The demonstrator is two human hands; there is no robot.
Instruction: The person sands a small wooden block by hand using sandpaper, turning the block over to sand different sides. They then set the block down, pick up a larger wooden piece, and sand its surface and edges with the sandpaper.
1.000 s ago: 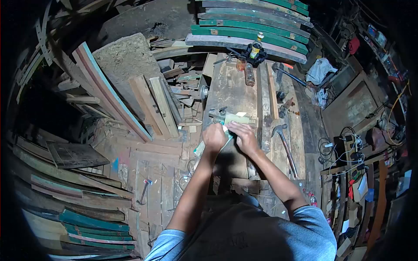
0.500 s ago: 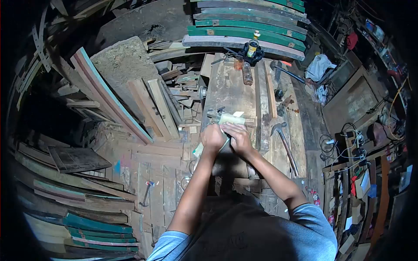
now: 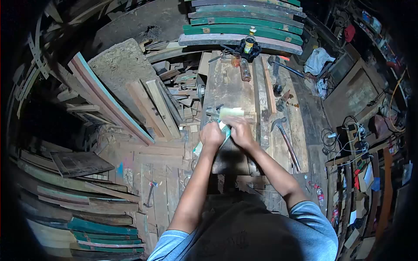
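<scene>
My left hand (image 3: 212,134) is closed around a green-and-white painted piece of wood (image 3: 225,135) that slants across the near part of the bench. Just beside it, my right hand (image 3: 241,133) bends over the wood, its fingers against a pale yellowish flat piece (image 3: 231,112). Whether that piece is a sheet or thin wood I cannot make out. My palms hide much of both things. To the right lies a claw hammer (image 3: 286,143), apart from both hands.
Bottles (image 3: 245,70) stand at the far end of the wooden bench (image 3: 217,93). Long boards (image 3: 264,93) lie along its right side. Curved green planks (image 3: 244,29) are stacked behind. Wood offcuts fill the left, and a second hammer (image 3: 150,194) is on the floor. Cables (image 3: 348,141) hang at right.
My right hand has shifted slightly right and up, away from my left, and more of the painted wood shows between them. The pale piece is higher. The whole view has tilted a little.
</scene>
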